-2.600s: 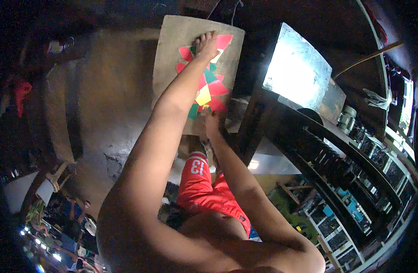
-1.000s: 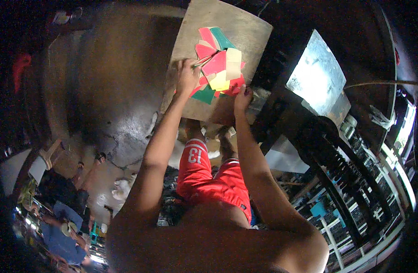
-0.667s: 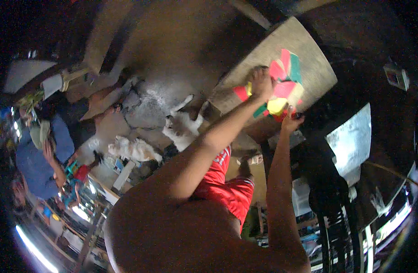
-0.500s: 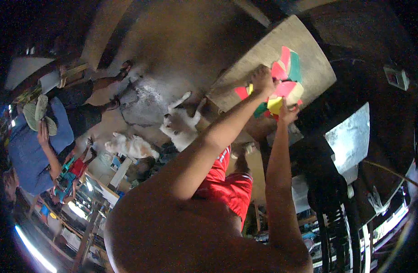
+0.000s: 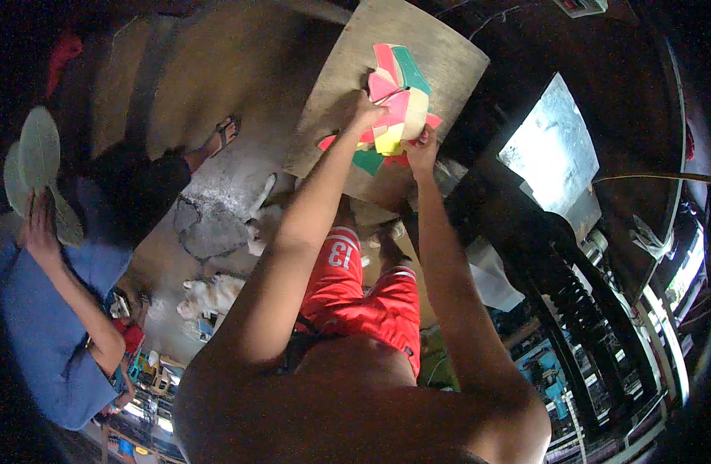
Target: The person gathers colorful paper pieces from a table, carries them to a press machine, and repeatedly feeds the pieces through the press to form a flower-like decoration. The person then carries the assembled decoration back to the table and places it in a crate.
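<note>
A wooden board (image 5: 440, 42) lies ahead of me, with several flat cut pieces in red, green, yellow and tan overlapping near its middle. My left hand (image 5: 367, 114) is closed on a red piece (image 5: 396, 107) at the left side of the cluster. At the lower right edge my right hand (image 5: 422, 152) is pinched beside a yellow piece (image 5: 388, 142); what lies between its fingertips is too small to make out. A green piece (image 5: 410, 71) sits on the far side, and another green piece (image 5: 367, 162) is on the near side.
At left a person in a blue shirt (image 5: 54, 309) holds pale sole-shaped pieces (image 5: 40, 147). A sandalled foot (image 5: 224, 135) rests on the floor. A white-and-tan cat (image 5: 212, 296) and another pale cat (image 5: 263, 224) lie left of my legs. A shiny sheet (image 5: 553, 151) stands right.
The whole view has shifted, so the board appears farther left and the person in blue looks larger. Both my hands stay at the coloured pieces.
</note>
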Tool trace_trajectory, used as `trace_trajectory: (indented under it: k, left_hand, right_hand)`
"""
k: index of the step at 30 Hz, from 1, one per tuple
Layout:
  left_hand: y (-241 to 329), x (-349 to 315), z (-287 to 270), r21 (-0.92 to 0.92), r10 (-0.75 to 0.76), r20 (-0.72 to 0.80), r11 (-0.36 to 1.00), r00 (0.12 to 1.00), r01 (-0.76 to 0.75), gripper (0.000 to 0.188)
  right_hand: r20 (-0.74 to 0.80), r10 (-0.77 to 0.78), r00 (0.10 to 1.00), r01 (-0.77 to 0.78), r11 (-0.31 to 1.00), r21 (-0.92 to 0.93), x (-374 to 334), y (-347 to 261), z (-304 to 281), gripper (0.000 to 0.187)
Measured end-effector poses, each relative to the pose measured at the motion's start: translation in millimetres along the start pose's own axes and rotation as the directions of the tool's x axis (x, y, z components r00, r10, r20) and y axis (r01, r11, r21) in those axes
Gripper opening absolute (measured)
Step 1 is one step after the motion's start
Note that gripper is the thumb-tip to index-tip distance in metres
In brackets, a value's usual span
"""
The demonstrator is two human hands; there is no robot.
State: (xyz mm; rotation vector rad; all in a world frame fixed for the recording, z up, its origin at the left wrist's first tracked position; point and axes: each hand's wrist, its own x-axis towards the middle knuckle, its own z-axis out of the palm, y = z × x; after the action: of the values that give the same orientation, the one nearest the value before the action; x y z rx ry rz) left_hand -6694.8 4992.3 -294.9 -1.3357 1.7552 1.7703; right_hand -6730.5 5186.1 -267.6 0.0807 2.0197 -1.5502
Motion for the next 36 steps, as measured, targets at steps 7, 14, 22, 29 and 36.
trace_trajectory:
  k: [7,14,22,29,36]
  left_hand:
    - [2,-9,20,0.089,0.153,-0.068,0.985,0.986,-0.147,0.058]
    - [-11,-43,-29,0.146,0.089,0.094,0.984,0.992,-0.102,0.058]
    - [-66,-46,-28,-0.329,0.445,0.278,0.877,0.851,-0.351,0.062]
    - [-79,-50,-75,-0.401,0.496,0.084,0.811,0.864,-0.426,0.044]
    - [-14,-133,-141,-0.69,0.39,0.123,0.695,0.913,-0.204,0.043]
  right_hand:
    - [-0.023,-0.048,0.999,0.048,0.999,0.007,-6,-4,-3,0.062]
    - [0.065,0.07,0.995,-0.065,0.995,-0.079,-42,4,13,0.057]
    - [0.094,0.104,0.99,-0.115,0.986,0.117,-42,47,21,0.046]
    - [-0.27,-0.345,0.899,0.298,0.933,-0.201,-44,48,33,0.045]
    - [-0.425,0.13,0.896,-0.035,0.974,0.225,-104,128,9,0.038]
